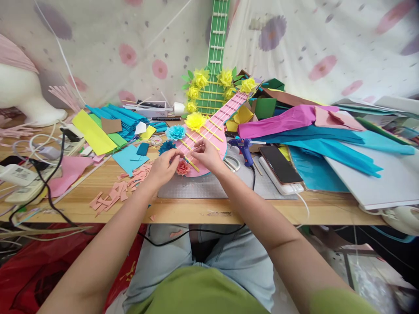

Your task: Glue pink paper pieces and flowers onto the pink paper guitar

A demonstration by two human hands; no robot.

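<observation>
A pink paper guitar (212, 152) leans tilted to the right, with yellow sticks and thin white strings across its body. My left hand (164, 165) is at its lower left, fingers curled together by the strings' lower ends. Close beside it over the body, my right hand (207, 153) has its fingertips drawn together. Whatever either hand pinches is too small to make out. Along the guitar's left edge sit a yellow paper flower (195, 121), a light blue flower (176, 132), a dark blue flower (166, 147) and a coral flower (183, 167).
Behind stands a green paper guitar (214, 65) with yellow flowers. A purple glue gun (244, 149), scissors (233, 163) and a phone (280, 164) lie to the right, before crepe paper (281, 121). Pink scraps (114, 194) and cables (49, 187) are at left; a grey cutting mat (203, 187) lies below.
</observation>
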